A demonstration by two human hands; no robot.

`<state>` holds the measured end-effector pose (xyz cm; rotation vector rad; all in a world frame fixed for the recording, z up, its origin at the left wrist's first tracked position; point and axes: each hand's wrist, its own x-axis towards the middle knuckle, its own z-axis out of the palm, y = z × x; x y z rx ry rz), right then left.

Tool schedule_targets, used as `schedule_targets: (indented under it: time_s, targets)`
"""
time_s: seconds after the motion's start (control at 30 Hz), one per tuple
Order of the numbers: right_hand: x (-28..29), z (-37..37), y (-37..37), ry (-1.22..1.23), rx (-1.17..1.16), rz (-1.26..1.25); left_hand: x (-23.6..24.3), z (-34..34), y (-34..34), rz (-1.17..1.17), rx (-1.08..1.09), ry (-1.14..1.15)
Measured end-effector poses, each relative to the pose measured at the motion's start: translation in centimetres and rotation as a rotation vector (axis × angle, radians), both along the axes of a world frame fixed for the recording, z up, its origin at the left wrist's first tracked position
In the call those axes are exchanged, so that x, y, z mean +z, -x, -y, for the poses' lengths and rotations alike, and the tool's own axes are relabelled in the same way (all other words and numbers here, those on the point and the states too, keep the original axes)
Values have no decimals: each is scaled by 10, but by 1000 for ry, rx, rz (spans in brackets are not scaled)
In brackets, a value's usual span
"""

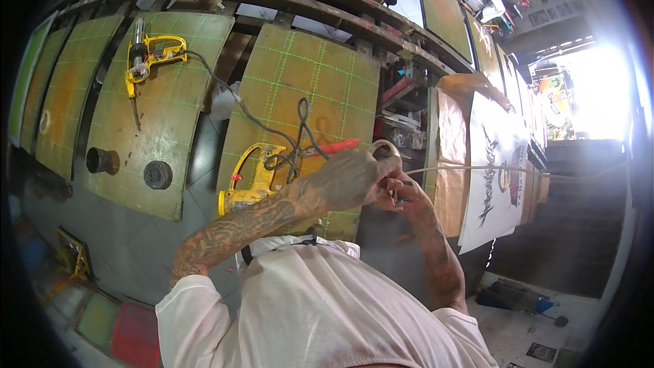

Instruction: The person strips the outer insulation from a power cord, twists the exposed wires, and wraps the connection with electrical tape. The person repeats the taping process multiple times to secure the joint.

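Note:
Over the right edge of a gridded board, both my hands are close together. My left hand (351, 178) is closed, its back toward me, with a ring that looks like a roll of tape (387, 144) at its fingertips. My right hand (407, 194) pinches beside it, where a thin pale cord (463, 167) runs in from the right. Overlapping fingers hide the cord's end. Under my left forearm lies a yellow tool shell (255, 187) with a tangled dark cable (296, 146). A red-handled tool (338, 146) lies beside the cable.
An opened yellow heat gun (139, 61) lies on the left board, near a black cup-shaped part (99, 160) and black round part (157, 174). Another person's hand (501, 99) rests by a white printed sheet (490, 170). Dark rails (272, 0) cross behind; gaps separate the boards.

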<state>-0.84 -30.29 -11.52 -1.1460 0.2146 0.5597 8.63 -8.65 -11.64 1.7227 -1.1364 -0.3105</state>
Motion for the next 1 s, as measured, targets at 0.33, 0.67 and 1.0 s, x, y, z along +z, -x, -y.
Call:
schedule_targets:
  time_s: [0.33, 0.67, 1.0]
  targets:
    - [-54, 30, 0, -185, 139, -333, -5, 1, 4, 162, 83, 97]
    - [-74, 39, 12, -192, 37, -416, -15, 9, -10, 90, -157, -148]
    - [-16, 23, 9, -10, -37, -314, -52, 33, -21, 6, -258, -16]
